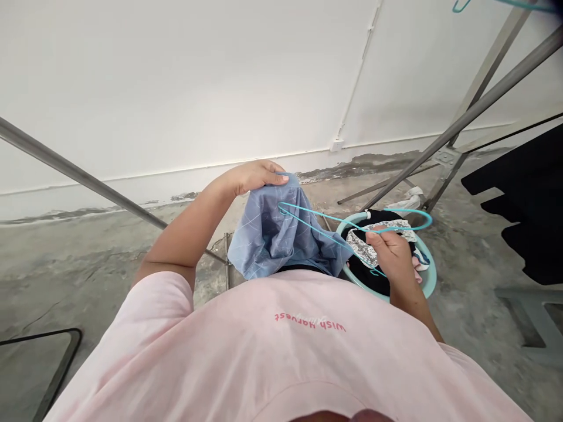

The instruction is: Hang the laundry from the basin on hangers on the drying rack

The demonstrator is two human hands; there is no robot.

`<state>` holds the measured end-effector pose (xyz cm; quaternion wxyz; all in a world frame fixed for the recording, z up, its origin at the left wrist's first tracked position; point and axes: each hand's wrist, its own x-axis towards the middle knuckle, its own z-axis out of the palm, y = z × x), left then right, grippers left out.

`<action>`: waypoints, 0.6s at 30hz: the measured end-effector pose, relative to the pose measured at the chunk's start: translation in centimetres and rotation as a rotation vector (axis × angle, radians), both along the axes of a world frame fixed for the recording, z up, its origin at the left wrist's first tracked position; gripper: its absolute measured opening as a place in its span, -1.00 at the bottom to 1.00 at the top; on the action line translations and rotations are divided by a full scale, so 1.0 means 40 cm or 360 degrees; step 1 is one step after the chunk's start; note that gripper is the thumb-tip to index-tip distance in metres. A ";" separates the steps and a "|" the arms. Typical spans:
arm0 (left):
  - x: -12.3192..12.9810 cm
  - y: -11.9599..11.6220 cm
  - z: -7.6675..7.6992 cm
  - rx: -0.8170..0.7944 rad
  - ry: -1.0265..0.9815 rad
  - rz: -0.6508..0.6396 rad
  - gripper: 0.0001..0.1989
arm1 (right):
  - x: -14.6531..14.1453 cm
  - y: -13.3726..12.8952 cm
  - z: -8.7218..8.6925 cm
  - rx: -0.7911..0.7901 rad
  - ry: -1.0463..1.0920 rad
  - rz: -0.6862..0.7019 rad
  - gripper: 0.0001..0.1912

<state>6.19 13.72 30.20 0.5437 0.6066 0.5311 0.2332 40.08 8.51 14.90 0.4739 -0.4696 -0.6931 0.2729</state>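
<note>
A blue garment (281,234) with thin pale lines hangs in front of my body. My left hand (264,174) is closed on its upper edge, thumb on top. In my right hand (389,249), a turquoise wire hanger (321,214) is gripped near its hook, which curves out to the right. The hanger's far end lies over the garment's opening, just below my left hand. Part of the hanger's lower side passes in front of the cloth.
Below my right hand a pale green basin (430,275) holds black, lace and pink clothes. Metal poles (83,173) slant on both sides. Black clothing (528,205) hangs at the right, above a grey-green stool (534,322). A white wall stands ahead.
</note>
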 end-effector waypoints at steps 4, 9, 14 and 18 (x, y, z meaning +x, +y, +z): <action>0.029 -0.028 -0.012 0.0001 -0.0113 -0.0157 -0.67 | -0.042 0.011 -0.014 -0.0059 -0.0146 0.0024 -0.46; 0.106 -0.094 -0.026 -0.0169 -0.0307 -0.0307 -0.55 | -0.107 0.014 -0.042 -0.0079 -0.0019 0.0098 -0.45; 0.172 -0.169 -0.006 0.0115 -0.0019 -0.0887 -0.51 | -0.197 0.006 -0.095 -0.0265 0.0558 0.0307 -0.40; 0.170 -0.184 -0.028 0.0989 0.0673 -0.1100 -0.50 | -0.210 0.010 -0.098 -0.0129 0.0677 0.0186 -0.33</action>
